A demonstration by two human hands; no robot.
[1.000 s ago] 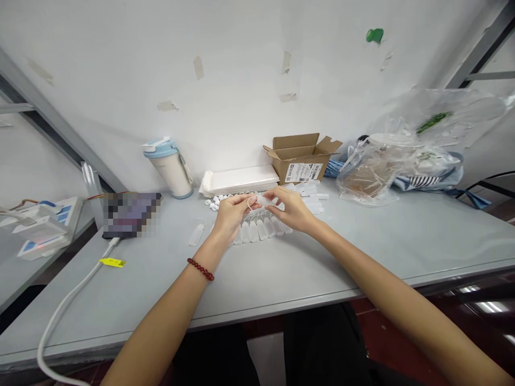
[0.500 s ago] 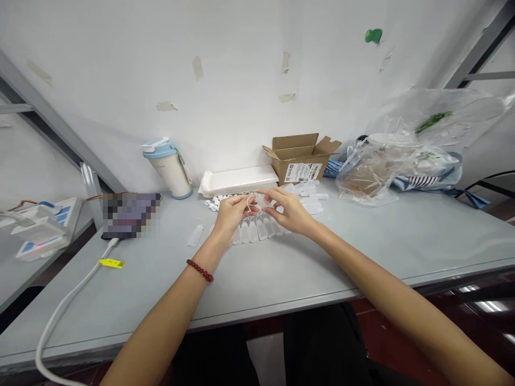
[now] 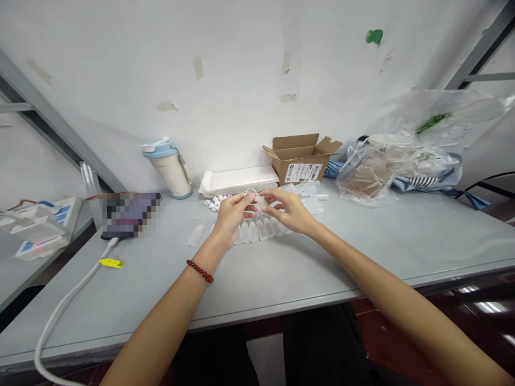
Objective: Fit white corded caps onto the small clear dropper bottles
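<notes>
Holding small translucent plastic piece (image 3: 260, 202) between left hand (image 3: 228, 217) and right hand (image 3: 292, 210), with white cord loop (image 3: 251, 189) arching above fingertips.
Lifting the loop higher than a moment ago, from beside the left fingers to over them, so probably turning or adjusting the piece; keeping both hands close together, pinching with left thumb and finger, gripping from the other side with right fingertips, and holding everything above the counter (image 3: 322, 257), just over the row of translucent pieces (image 3: 253, 231). Covering part of this row, and most of the held piece, with the fingers; not showing clearly if joining loop and piece or only pressing them together. Appearing too small for reading exact fingertip contact; blurring under mosaic at the dark device (image 3: 132, 214).
</notes>
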